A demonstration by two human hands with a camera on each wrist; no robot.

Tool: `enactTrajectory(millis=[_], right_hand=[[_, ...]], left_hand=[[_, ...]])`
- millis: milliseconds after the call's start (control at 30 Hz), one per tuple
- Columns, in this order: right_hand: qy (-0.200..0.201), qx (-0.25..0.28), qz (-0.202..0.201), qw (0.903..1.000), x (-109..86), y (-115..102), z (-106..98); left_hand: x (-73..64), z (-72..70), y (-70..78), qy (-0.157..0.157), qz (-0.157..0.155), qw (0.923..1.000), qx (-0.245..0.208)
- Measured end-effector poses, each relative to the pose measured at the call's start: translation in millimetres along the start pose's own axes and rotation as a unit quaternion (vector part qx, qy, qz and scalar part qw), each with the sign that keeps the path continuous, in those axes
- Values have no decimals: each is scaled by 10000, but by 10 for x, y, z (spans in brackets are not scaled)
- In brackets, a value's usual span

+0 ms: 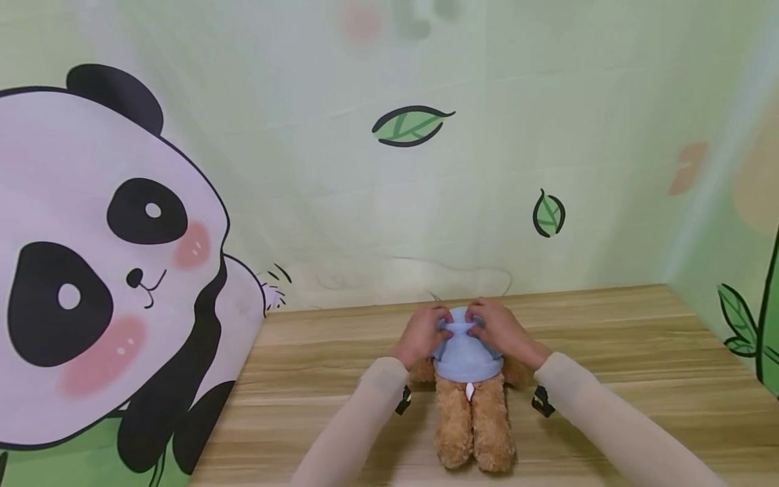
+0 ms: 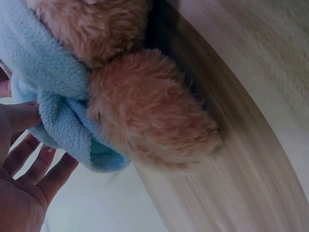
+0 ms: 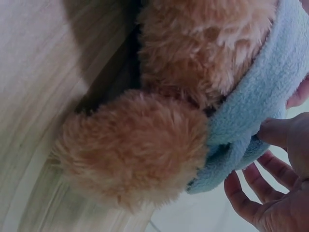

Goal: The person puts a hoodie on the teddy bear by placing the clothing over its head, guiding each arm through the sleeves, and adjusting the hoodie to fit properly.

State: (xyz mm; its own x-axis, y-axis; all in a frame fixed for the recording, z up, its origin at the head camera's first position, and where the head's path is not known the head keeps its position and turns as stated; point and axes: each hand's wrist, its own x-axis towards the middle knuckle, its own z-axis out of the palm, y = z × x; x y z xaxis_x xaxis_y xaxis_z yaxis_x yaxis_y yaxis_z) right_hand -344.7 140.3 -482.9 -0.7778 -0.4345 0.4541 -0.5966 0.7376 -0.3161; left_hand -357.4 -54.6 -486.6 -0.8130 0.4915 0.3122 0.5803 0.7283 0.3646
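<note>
A brown plush toy [image 1: 454,426] lies on the wooden table with its legs toward me. A light blue fleece garment [image 1: 467,362] covers its upper body, and the head is hidden. My left hand [image 1: 421,333] pinches the garment's upper part on the left side, thumb against curled fingers. On the right side, my right hand [image 1: 502,331] pinches the same cloth in much the same way. Both wrist views show a furry brown arm sticking out below bunched blue sleeve cloth [image 2: 67,130]. A small white tag [image 1: 469,391] hangs between the legs.
The wooden table [image 1: 328,379] runs back to a pale green cloth backdrop [image 1: 341,210] printed with leaves and a large panda [image 1: 182,284] on the left. Another printed panel [image 1: 730,270] stands along the right edge.
</note>
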Motion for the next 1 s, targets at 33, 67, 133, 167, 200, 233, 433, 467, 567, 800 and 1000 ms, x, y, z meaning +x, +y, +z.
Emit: enactTrajectory(millis=[33,67,133,167,200,233,433,467,567,800,1000], right_hand=[[85,-25,-66,9999,0,0,5],[161,-28,-121,9998,0,4,12],[287,-23,-191,9994,0,10,26],[313,-11,-172,9994,0,12,31],[317,21,-129,9994,1,12,35],[303,74,-62,9995,0,12,38],[152,288,265,9991,-10,-13,37],[143,261,265,9992,-12,-20,39],[120,132,253,9995,-17,-26,51],[128,-5,294,9995,-36,-13,58],[187,75,238,9995,-58,4,48]], left_hand=[[0,9,-3,47,27,10000,24],[-2,16,-5,100,40,9999,58],[-10,24,-6,206,25,9998,57],[-17,24,-5,248,6,9997,53],[-24,24,-3,286,-19,9996,41],[-30,22,0,318,-46,9995,17],[-59,2,41,301,-278,9991,-119],[-60,3,43,287,-313,9990,-136],[-61,10,38,229,-315,9992,-99],[-82,31,15,274,-164,9995,51],[-86,43,22,190,-271,9992,-209]])
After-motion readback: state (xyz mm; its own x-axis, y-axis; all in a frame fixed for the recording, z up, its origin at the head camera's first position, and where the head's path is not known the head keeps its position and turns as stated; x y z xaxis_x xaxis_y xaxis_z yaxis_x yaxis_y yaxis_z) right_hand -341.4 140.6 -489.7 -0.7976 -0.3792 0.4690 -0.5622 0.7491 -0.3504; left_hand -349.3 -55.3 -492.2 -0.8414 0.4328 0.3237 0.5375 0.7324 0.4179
